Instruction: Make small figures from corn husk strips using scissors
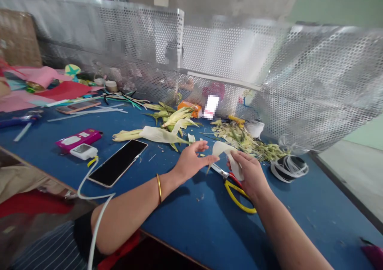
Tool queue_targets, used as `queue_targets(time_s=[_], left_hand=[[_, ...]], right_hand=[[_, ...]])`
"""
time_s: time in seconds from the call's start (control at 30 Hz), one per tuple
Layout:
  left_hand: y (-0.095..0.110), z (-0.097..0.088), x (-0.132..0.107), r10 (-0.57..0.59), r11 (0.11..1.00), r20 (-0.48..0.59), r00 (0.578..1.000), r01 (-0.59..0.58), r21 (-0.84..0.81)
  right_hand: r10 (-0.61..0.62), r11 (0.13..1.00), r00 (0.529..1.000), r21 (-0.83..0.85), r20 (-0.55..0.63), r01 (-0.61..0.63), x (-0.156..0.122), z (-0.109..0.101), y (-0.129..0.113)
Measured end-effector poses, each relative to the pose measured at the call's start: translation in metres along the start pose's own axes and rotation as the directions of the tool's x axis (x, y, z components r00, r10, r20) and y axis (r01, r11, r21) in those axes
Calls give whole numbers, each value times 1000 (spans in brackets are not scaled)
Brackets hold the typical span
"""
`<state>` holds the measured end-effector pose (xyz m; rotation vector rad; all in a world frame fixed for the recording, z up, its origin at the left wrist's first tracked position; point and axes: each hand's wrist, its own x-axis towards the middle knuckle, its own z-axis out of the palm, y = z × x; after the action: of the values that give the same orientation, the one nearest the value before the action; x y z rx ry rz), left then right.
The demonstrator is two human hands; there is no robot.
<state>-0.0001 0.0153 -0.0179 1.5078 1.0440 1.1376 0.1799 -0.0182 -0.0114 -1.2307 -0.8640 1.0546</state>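
Blue worktable [185, 230] backed by a perforated metal screen [314, 94]. Right hand [250, 176] is closed around 1 pale husk strip [223, 147], whose free end sticks out up and left of the fist. Left hand [191, 161] is half open, thumb tip touching that end. A hard tug could tear the thin strip. Scissors [237, 192] lie just beneath, blades toward the left palm.
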Motion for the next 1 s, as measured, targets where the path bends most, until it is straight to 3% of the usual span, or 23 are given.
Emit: queue_targets(time_s=[0.07, 0.17, 0.27, 0.47, 0.63, 0.87, 1.0], left_hand=[[1, 4, -4, -32, 997, 114, 993, 40, -63], [1, 5, -6, -72, 991, 211, 975, 94, -100], [0, 2, -6, -126, 992, 159, 979, 128, -2], [-3, -8, -2, -137, 968, 105, 985, 110, 224], [-1, -13, 1, -66, 926, 98, 993, 24, 378], [0, -13, 0, -88, 977, 117, 989, 63, 202], [7, -14, -3, -118, 990, 211, 970, 100, 96]], right_hand=[[88, 995, 996, 43, 25, -89, -7, 7, -1], [95, 995, 994, 26, 60, -97, -14, 14, 0], [39, 999, 998, -16, 51, -38, -15, 14, 4], [-157, 985, 980, -85, -126, 147, 1, -4, 7], [-233, 972, 946, -93, -226, 218, 13, -18, 2], [-307, 942, 928, -207, -212, 264, 19, -24, 3], [-352, 911, 905, -308, -240, 273, 20, -29, 4]])
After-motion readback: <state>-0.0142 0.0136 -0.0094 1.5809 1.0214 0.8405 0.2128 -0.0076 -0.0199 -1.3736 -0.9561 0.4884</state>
